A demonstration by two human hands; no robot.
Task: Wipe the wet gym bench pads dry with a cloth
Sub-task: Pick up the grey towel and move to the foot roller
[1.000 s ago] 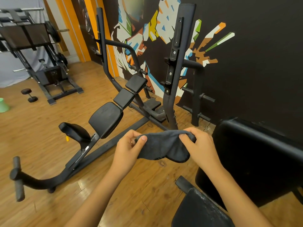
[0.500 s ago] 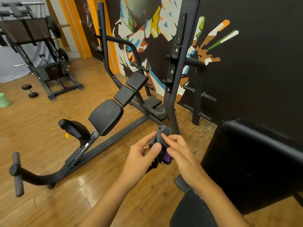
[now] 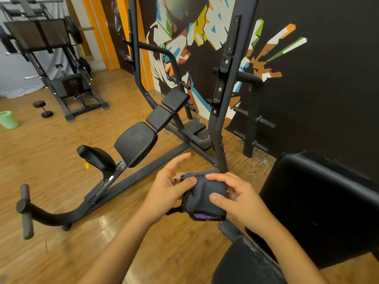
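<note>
A dark grey cloth (image 3: 202, 193), folded into a small pad with a purple edge at its bottom, is held in front of me above the floor. My left hand (image 3: 168, 187) grips its left side, thumb on top and index finger stretched out. My right hand (image 3: 235, 195) pinches its right side with thumb and fingers. A black bench seat pad (image 3: 248, 263) sits just below my right forearm, and its large black back pad (image 3: 320, 201) stands at the right. A second bench with several black pads (image 3: 136, 142) stretches across the middle.
A black upright rack post (image 3: 227, 83) rises behind the cloth, next to the painted dark wall. Another machine (image 3: 51, 64), a dumbbell (image 3: 43, 108) and a green bin (image 3: 8, 119) stand at the far left on the wooden floor (image 3: 51, 165).
The cloth was stretched wide between both hands, then bunched up; now it is folded into a flatter pad. Both hands moved closer together and slightly lower.
</note>
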